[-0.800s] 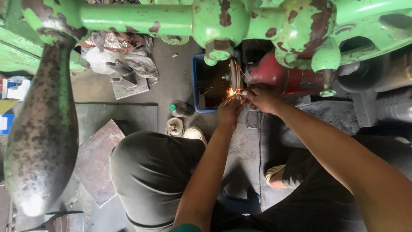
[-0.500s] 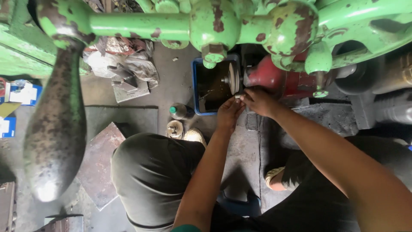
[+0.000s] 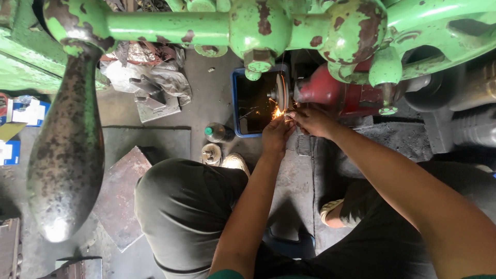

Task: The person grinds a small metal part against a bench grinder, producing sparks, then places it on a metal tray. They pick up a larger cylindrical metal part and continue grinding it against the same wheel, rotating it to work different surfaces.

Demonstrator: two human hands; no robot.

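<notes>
A grinding wheel spins on a red motor just above my hands. My left hand and my right hand meet below the wheel, pinching a small metal piece against its edge. Orange sparks fly off to the left of the contact point. The piece is mostly hidden by my fingertips. My knees are bent below my arms, in dark trousers.
A green, rust-patched machine frame with a long grey club-shaped lever hangs overhead. A blue tray sits behind the wheel. A small bottle, a round tin, metal plates and rags lie on the floor at left.
Sparks stopped for a moment as the hands eased back, and now fly again with the piece pressed to the wheel. The camera has shifted slightly.
</notes>
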